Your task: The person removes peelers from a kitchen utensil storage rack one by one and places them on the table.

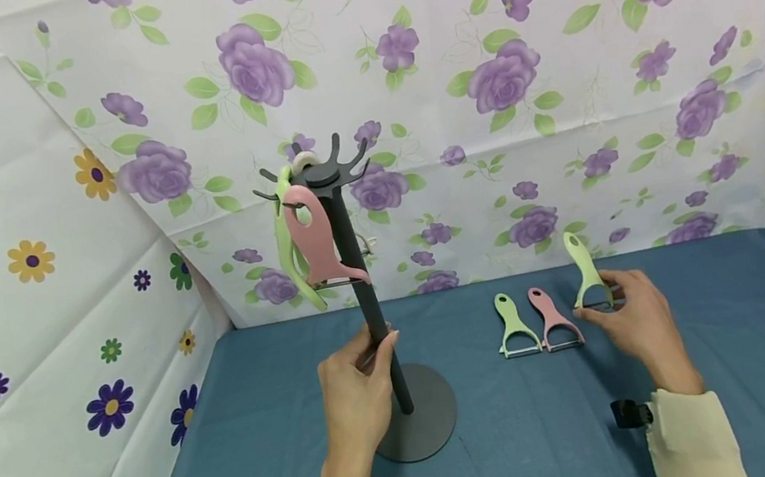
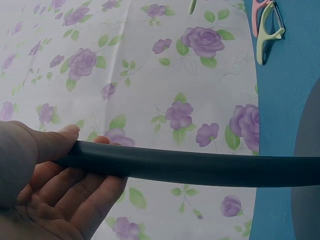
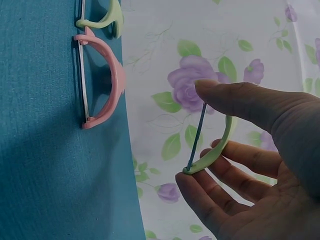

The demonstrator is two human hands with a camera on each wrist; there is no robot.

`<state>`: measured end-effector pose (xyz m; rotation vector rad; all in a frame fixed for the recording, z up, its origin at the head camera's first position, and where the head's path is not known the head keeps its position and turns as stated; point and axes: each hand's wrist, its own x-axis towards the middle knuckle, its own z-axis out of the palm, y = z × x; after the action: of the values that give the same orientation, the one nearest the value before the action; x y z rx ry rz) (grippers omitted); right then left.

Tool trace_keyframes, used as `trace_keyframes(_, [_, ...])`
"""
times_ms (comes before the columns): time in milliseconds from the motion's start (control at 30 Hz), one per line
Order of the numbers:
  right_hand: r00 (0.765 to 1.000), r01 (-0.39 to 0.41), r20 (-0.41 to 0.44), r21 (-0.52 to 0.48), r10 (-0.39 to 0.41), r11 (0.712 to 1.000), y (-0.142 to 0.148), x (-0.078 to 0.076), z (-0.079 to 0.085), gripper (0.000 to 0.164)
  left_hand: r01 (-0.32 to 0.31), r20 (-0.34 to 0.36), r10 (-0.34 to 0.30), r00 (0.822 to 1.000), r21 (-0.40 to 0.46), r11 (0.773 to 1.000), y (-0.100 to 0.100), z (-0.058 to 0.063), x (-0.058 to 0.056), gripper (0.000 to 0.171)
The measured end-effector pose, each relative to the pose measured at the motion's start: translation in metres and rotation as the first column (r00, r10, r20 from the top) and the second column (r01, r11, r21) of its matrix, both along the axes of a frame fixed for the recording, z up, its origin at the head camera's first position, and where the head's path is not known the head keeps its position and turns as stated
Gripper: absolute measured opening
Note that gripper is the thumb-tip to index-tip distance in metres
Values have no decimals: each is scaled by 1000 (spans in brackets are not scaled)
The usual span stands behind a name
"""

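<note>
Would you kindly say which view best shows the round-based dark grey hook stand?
The head view, because the dark grey hook stand appears from hooks to base, partly covered. The left wrist view shows just part of the pole and base; the right wrist view, none.

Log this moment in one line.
left hand: grips stand pole; right hand: holds green peeler by blade end; on blue surface: second green peeler, pink peeler; hanging: another pink peeler, others partly hidden

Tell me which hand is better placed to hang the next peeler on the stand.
Probably the right hand: its grip is on a green peeler, by the blade end. The left hand is busy holding the stand by its pole.
</note>
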<state>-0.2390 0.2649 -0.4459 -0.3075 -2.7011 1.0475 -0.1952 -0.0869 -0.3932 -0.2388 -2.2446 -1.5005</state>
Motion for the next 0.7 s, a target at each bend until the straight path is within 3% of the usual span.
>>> trace_keyframes(700, [999,-18,46,21,17,1000,1,-1,-7,72,-3,3,3,1000,-7,1000,0,0,0,23])
